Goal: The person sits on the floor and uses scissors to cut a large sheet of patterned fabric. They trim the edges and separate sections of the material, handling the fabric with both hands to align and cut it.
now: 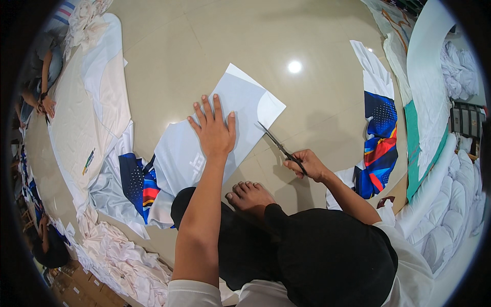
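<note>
A pale fabric piece (240, 97) lies on the tiled floor in front of me, with a white corner at its far right. My left hand (214, 130) rests flat on it, fingers spread, holding nothing. My right hand (307, 165) is closed round the handles of black scissors (279, 145). The scissors point up and left, their tip at the fabric's right edge near the white corner. How far the blades stand apart is hard to make out. Next to the fabric's lower left lies a blue, red and white printed cloth (137, 187), partly crumpled.
My bare foot (250, 195) stands just below the fabric. On the right lies another printed cloth strip (379, 138), with white fabric rolls (455, 199) beyond it. Cream cloth (71, 117) spreads along the left, where another person's hand (48, 106) works at its edge.
</note>
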A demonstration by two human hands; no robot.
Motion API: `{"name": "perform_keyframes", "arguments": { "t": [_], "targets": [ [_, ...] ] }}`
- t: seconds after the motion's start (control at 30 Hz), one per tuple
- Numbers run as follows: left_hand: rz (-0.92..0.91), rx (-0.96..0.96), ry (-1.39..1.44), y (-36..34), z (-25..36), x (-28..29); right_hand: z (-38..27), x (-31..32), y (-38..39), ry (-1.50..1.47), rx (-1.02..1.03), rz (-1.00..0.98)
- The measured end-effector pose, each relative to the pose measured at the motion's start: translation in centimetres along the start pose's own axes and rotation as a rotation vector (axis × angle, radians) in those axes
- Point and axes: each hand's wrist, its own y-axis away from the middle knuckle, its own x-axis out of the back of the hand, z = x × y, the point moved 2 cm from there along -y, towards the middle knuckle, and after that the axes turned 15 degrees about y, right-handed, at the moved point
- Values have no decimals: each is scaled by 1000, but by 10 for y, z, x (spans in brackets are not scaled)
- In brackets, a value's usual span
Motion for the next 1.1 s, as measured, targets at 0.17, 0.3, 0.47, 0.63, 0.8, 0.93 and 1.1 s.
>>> {"name": "perform_keyframes", "arguments": {
  "t": [0.17,0.3,0.47,0.63,0.8,0.93,1.1],
  "targets": [
    [-6,-1,-6,0,1,0,6,-3,2,-45,7,11],
    [-5,-2,-13,0,-1,-1,8,-11,2,-66,16,25],
    [-14,-2,-6,0,-1,-2,14,-19,1,-121,20,41],
    [-10,-4,-16,0,-2,-1,13,-20,2,-116,15,39],
    [-12,-5,-10,0,-3,-2,13,-21,4,-98,23,54],
    [-24,2,-24,0,-2,-2,17,-26,6,-119,36,60],
    [-29,4,-32,0,-2,-1,7,-30,7,-137,-13,75]
  ]
}}
